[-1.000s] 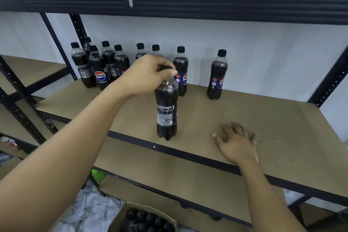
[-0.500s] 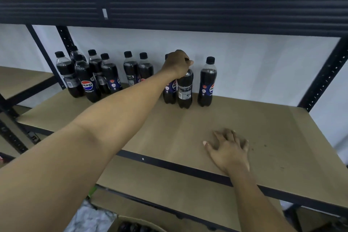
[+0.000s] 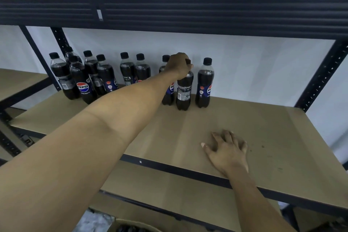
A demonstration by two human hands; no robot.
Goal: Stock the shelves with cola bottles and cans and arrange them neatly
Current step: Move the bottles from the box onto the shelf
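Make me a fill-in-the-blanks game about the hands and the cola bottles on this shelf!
1. The left hand grips a bottle by its ____.
2. The right hand lies ____ on the shelf board.
3. The held bottle stands between ____ other bottles.
4. The bottle caps are all ____ in colour.

Missing words: top; flat; two; black

"PEPSI" reads on a front bottle [image 3: 82, 83].

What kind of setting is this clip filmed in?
Probably a stockroom or shop back room: black metal racking with bare board shelves, cola bottles lined along a plain wall, and a carton of more bottles below.
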